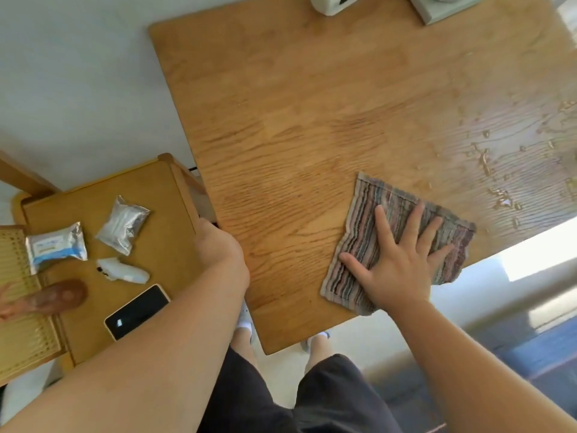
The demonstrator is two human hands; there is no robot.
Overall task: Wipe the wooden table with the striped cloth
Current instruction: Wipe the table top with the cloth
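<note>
1. Position check: striped cloth (pixel 402 214) flat on wooden table (pixel 312 104), down by the near right edge, pinned under right hand (pixel 396 264). Palm down, fingers spread straight, no gripping at all.
2. Left hand (pixel 218 245) parked at the table's left edge. Fingers hidden past the edge, so can't tell whether clutching it or just resting.
3. Biggest worry, probably: water droplets (pixel 499 195) beaded just beyond the cloth toward the far right. Could easily get shoved off the right edge onto the floor instead of soaked up, being that near the drop-off.
4. Also looks dicey with the cloth's near side sitting right at the table edge, maybe slightly over it. Might slide off with one careless pull toward the body.
5. Flat palm only, so could bunch up or skid out from under the fingers on a wet patch. Would leave streaks rather than a clean pass.
6. Containers: two foil packets on the side table (pixel 156 195) to the left, one with blue print (pixel 56 248), one plain silver (pixel 123 225). Both seemingly sealed, contents not visible. Phone (pixel 137 310) lying near them, well apart from the water.
7. Grey box (pixel 443 7) at the table's far edge, mostly cut off. No telling what's inside.
</note>
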